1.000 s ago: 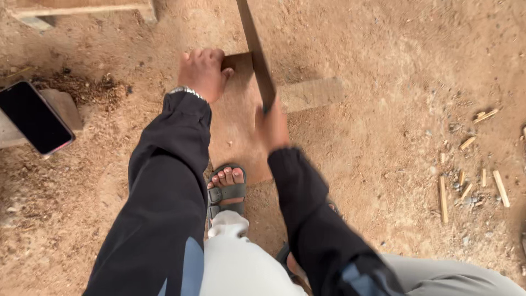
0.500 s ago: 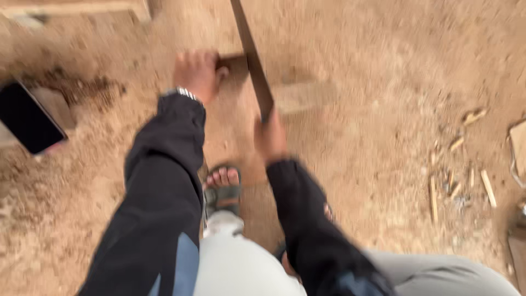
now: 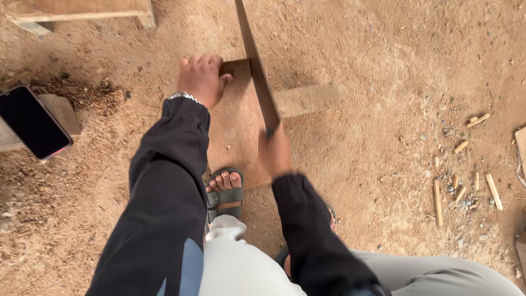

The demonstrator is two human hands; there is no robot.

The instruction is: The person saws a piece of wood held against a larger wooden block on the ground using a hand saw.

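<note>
At the left edge of the frame a dark phone (image 3: 32, 121) lay face up on a pale block (image 3: 61, 109) on the sandy ground (image 3: 383, 55), and it sat in the same spot relative to the board as it had a second before; only your head had shifted. Just right of it, your left hand (image 3: 200, 79) remained pressed on the far left corner of the flat brown board (image 3: 236, 126), fingers curled over the edge and gripping it, much as they had been earlier. Below, your sandalled foot (image 3: 224, 192) stood on the near end of the board, pinning it. In the middle, the long dark saw blade (image 3: 257, 71) ran from the top of the frame down across the board; your right hand (image 3: 275, 152), closed tightly around its handle, had dropped a little lower in the frame than a second ago, which reads as a pull stroke carrying the cut further. A pale plank (image 3: 307, 98) lay under the board to the right. Wood offcuts (image 3: 460, 186) lay scattered at the right side, untouched throughout.
</note>
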